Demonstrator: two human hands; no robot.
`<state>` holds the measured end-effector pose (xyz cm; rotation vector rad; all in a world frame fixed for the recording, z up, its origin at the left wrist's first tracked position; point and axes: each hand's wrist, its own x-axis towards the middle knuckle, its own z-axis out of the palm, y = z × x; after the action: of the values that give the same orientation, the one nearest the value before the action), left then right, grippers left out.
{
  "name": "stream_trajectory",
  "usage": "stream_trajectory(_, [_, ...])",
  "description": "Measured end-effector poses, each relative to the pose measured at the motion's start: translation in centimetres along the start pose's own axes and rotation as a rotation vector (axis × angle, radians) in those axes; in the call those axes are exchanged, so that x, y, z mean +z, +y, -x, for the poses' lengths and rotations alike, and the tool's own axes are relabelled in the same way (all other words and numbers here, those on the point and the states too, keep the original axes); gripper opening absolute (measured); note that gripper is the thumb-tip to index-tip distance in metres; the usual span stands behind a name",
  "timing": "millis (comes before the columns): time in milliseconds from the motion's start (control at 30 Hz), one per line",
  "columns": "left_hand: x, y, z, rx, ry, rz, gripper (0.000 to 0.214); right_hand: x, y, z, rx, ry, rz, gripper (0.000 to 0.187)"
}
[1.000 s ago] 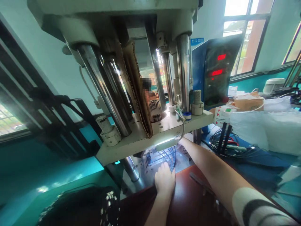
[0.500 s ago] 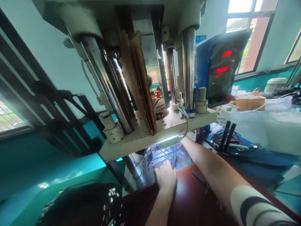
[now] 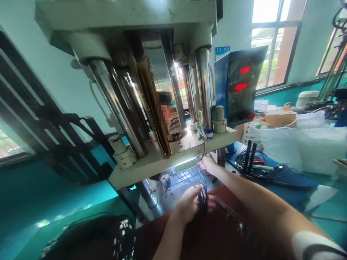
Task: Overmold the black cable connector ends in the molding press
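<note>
In the head view, at lower centre, the left hand (image 3: pixel 187 206) is curled closed around a bundle of thin dark cables (image 3: pixel 202 200), its forearm rising from the bottom edge; the cables fan upward from that grip onto the lit mould bed (image 3: pixel 159 196) of a vertical press (image 3: pixel 121 14); the right hand (image 3: pixel 208 163) reaches in from the lower right, arm stretched out almost level, up under the press's platen (image 3: pixel 173 162); whether it is gripping anything I cannot tell. The step in hand looks like gathering cables at the mould bed; the next move calls for keeping them clear of the platen and the chrome columns (image 3: pixel 203 86). At upper right stands a control panel (image 3: pixel 241 85) showing red digits; further right, coiled black cables (image 3: pixel 252 168) lie by white sacks (image 3: pixel 282 148); a seated co-worker (image 3: pixel 165 104) shows beyond the columns.
</note>
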<state>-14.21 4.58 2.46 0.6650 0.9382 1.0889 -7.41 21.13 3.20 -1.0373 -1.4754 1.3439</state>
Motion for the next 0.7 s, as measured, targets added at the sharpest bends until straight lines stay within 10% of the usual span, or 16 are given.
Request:
stream_trajectory(300, [4.6,-4.1,-0.4,-0.009,-0.061,0.469,0.018,-4.8,0.1,6.3,0.054,0.010,-0.278,0.023])
stream_trajectory(700, [9.4,-7.0,3.9,-0.156,0.010,0.328,0.023,-9.1,2.7,10.3,0.063,0.275,-0.387,0.026])
